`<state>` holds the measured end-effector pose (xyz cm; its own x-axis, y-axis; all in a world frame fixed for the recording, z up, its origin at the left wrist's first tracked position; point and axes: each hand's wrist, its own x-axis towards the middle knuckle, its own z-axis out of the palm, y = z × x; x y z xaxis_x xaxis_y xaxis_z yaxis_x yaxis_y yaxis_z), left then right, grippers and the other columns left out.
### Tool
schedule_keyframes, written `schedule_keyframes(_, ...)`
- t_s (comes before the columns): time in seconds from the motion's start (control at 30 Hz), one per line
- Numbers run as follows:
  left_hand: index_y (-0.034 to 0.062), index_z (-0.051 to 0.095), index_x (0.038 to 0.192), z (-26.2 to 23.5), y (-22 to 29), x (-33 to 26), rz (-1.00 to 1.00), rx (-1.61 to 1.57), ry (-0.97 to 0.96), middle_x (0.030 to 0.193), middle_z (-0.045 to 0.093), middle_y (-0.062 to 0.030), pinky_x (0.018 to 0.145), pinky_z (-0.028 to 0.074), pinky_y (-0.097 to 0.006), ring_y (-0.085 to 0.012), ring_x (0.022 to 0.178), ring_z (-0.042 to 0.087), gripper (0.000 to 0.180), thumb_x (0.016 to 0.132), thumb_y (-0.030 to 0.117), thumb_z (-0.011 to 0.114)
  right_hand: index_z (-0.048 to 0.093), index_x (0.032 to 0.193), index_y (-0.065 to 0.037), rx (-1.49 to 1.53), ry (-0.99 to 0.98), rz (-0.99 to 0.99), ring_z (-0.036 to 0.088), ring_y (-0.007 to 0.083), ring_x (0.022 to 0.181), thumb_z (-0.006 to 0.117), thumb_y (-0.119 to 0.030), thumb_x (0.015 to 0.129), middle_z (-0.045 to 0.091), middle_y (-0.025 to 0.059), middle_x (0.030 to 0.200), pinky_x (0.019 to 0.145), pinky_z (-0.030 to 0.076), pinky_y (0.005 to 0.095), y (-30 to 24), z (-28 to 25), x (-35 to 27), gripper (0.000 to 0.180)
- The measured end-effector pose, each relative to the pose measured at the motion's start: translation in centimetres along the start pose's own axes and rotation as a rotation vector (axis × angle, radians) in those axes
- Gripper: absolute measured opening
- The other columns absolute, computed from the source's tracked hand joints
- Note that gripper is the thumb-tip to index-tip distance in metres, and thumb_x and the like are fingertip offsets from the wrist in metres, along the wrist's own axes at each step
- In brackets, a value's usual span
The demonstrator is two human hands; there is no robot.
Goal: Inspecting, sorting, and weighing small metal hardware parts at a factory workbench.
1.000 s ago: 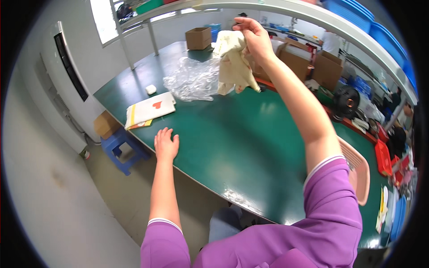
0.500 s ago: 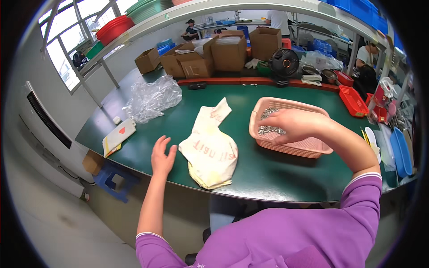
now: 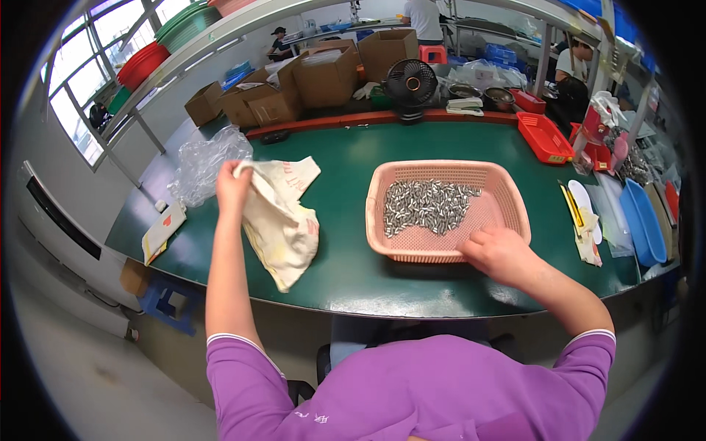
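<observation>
My left hand pinches the upper left edge of a cream cloth with faded red print. The cloth's held edge is lifted and folded over, and the rest lies on the green table. To the right stands a pink plastic basket with perforated sides. Many small silvery metal pieces are spread over the left part of its floor. My right hand is closed over the basket's near rim, toward its right corner; the thumb is partly hidden.
The green table has a red ledge at the back, with cardboard boxes and a black fan behind. Clear plastic film and a folded cloth lie left. Red and blue trays sit right.
My left hand has taken hold of the cloth and lifted its edge, shifting it left. My right hand has moved from above the metal pieces to the basket's near rim. The view has shifted too.
</observation>
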<state>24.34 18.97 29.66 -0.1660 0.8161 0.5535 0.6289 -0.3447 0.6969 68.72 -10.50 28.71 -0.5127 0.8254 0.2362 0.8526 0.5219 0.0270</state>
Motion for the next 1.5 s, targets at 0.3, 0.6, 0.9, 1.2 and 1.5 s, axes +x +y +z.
schedule_keyframes(0.3,0.0056,0.063,0.104,9.0,24.6,-2.1,0.877,-0.074,-0.67,0.091,0.067,-0.01,0.078,0.052,-0.032,-0.0223,0.084,0.066,0.015,0.09,0.01,0.065,0.059,0.13,-0.014,0.406,0.273,0.038,0.065,0.0289,0.104,0.075,-0.028,0.083,0.066,0.0122,0.112,0.088,0.053,0.0401,3.0,-7.7,4.2,0.052)
schedule_keyframes(0.6,0.0125,0.066,0.098,14.5,27.9,-0.4,1.216,0.11,-0.156,0.088,0.065,-0.0037,0.067,0.054,-0.037,-0.0267,0.078,0.067,0.02,0.079,0.015,0.073,0.06,0.128,-0.008,1.164,-0.082,0.302,0.055,0.0182,0.117,0.069,-0.046,0.089,0.066,0.0055,0.118,0.104,0.042,0.0351,15.2,-1.0,15.6,0.055)
schedule_keyframes(0.9,0.0118,0.065,0.101,17.9,25.4,6.2,1.204,0.166,-0.028,0.096,0.065,-0.0033,0.071,0.053,-0.038,-0.0277,0.084,0.066,0.023,0.08,0.017,0.072,0.074,0.103,-0.011,0.735,0.199,0.778,0.07,0.023,0.088,0.071,-0.019,0.075,0.073,0.0129,0.092,0.085,0.054,0.0379,20.7,0.9,15.2,0.029)
schedule_keyframes(1.2,0.0113,0.059,0.118,16.7,17.5,4.9,1.227,0.167,0.197,0.11,0.063,-0.0067,0.086,0.045,-0.039,-0.0255,0.099,0.06,0.049,0.072,-0.004,0.065,0.07,0.102,-0.011,-0.103,0.733,0.193,0.067,0.0278,0.091,0.064,-0.001,0.081,0.069,0.0064,0.097,0.076,0.055,0.0351,24.4,-3.1,6.4,0.024)
schedule_keyframes(1.5,0.0123,0.067,0.105,18.7,6.6,-6.3,0.746,0.344,-0.704,0.097,0.063,-0.0085,0.083,0.047,-0.041,-0.0288,0.097,0.061,0.039,0.068,-0.002,0.067,0.077,0.098,-0.011,0.565,-0.089,0.555,0.068,0.0249,0.083,0.075,-0.019,0.076,0.073,0.0121,0.093,0.076,0.054,0.0352,23.5,6.8,-0.2,0.023)
